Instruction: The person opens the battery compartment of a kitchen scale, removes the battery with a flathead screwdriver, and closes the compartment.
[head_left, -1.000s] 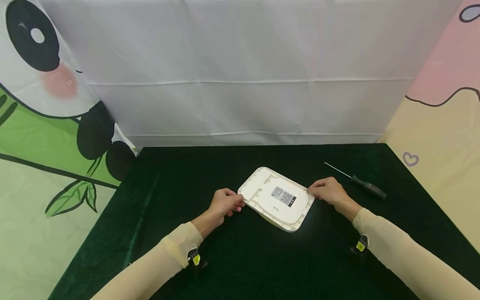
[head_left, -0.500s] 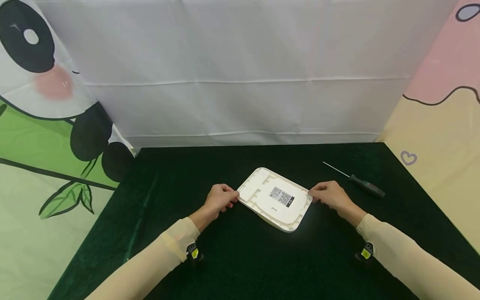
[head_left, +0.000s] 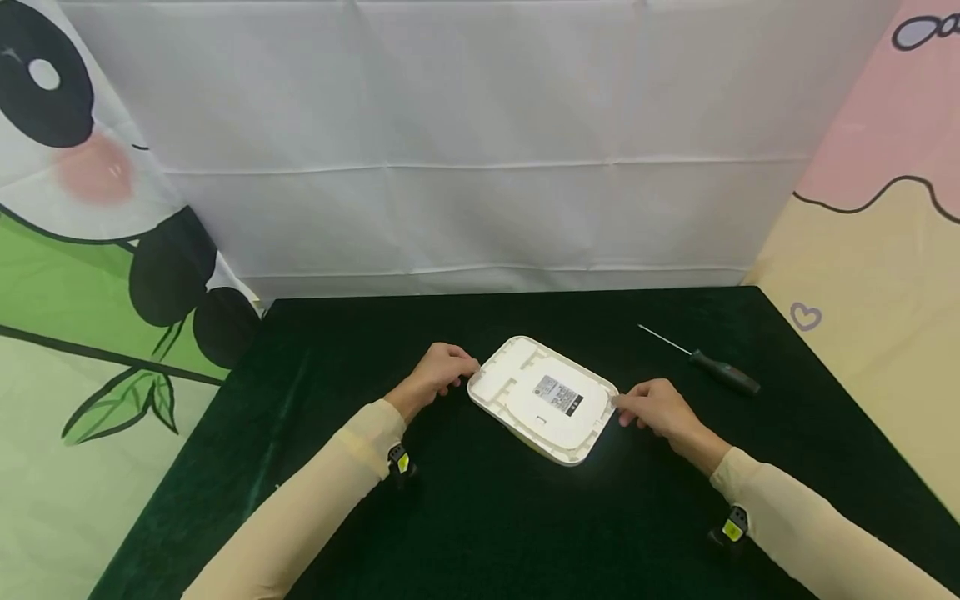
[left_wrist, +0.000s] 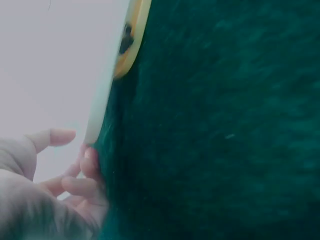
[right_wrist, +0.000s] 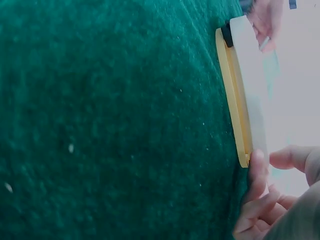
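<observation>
A flat white plastic panel (head_left: 534, 419) with rounded corners and a printed label (head_left: 558, 395) lies face-on to the head view, between both hands. Its underside carries a yellow part (right_wrist: 232, 100), which shows as a band beneath the white edge in both wrist views. At the left corner my left hand (head_left: 440, 371) pinches the rim, thumb over the white face and fingers at the edge. My right hand (head_left: 658, 407) holds the right corner the same way, index finger (right_wrist: 258, 165) against the side of the rim.
A screwdriver (head_left: 723, 371) with a dark handle lies right of the panel, its shaft pointing to the back left. Dark green cloth (head_left: 480, 533) covers the table. A white sheet (head_left: 480, 167) hangs behind it, with printed cloths on both sides.
My left hand has slid along the panel's rim toward the back. My right hand has shifted slightly toward the front along its edge. The whole view has swung a little.
</observation>
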